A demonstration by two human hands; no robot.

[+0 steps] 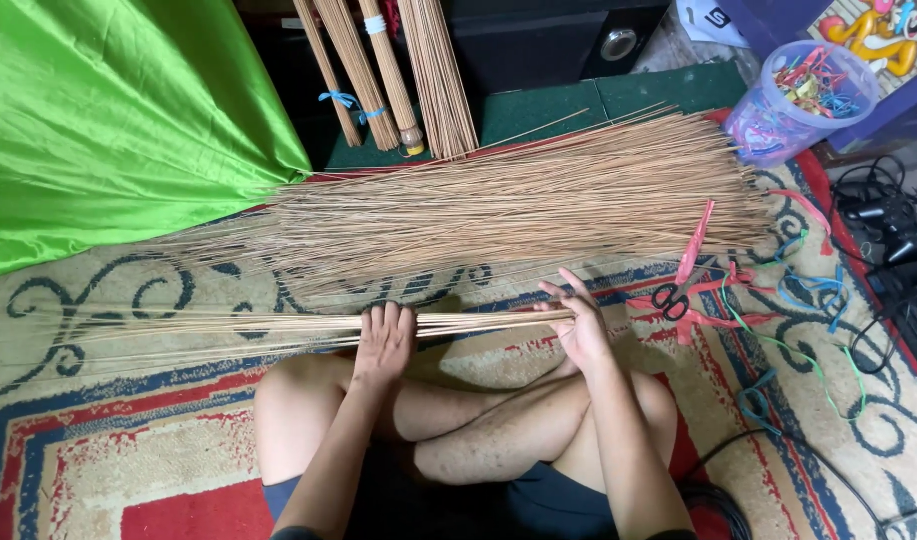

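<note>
A thin bundle of long tan sticks (228, 328) lies level across my lap, pointing left. My left hand (383, 340) is wrapped over the bundle near its middle. My right hand (578, 318) grips the bundle's thick right end, fingers partly spread over the stick ends. Beyond my hands a large loose pile of the same sticks (518, 205) lies on the patterned rug (98, 440). I sit cross-legged, knees under the bundle.
Scissors with pink ribbon (678, 290) and loose coloured ribbons (808, 290) lie right of my right hand. A clear tub of ribbons (803, 95) stands at the far right. Tied stick bundles (388, 70) lean at the back. Green cloth (108, 120) covers the left; cables (888, 225) lie right.
</note>
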